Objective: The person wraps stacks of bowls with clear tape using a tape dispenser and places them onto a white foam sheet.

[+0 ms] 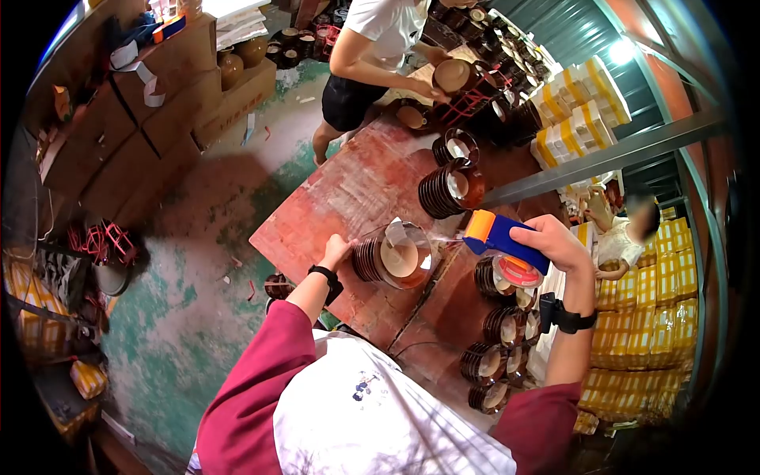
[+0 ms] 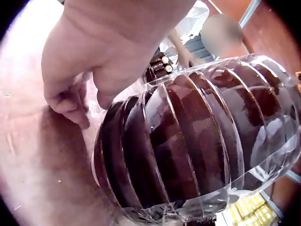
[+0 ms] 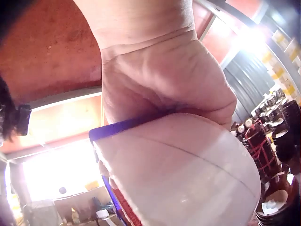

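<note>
A stack of dark brown bowls (image 1: 380,257), bound with clear tape, lies on its side on the reddish table (image 1: 332,190). In the left wrist view the nested bowls (image 2: 174,146) fill the right side, clear plastic round them. My left hand (image 1: 339,252) is at the stack's left end, with the thumb right at the end bowl's rim and the other fingers loosely bent beside it. My right hand (image 1: 554,241) grips a blue and orange tape dispenser (image 1: 507,241) right of the stack. Clear tape stretches between them. The dispenser's tape roll (image 3: 188,169) looms large under the palm.
Several bowl stacks (image 1: 491,360) stand along the table's right side, with another stack (image 1: 451,190) beyond mine. A person (image 1: 380,55) handles bowls at the far end. A metal beam (image 1: 602,158) crosses at right, near yellow-taped boxes (image 1: 649,317) and another person (image 1: 621,237).
</note>
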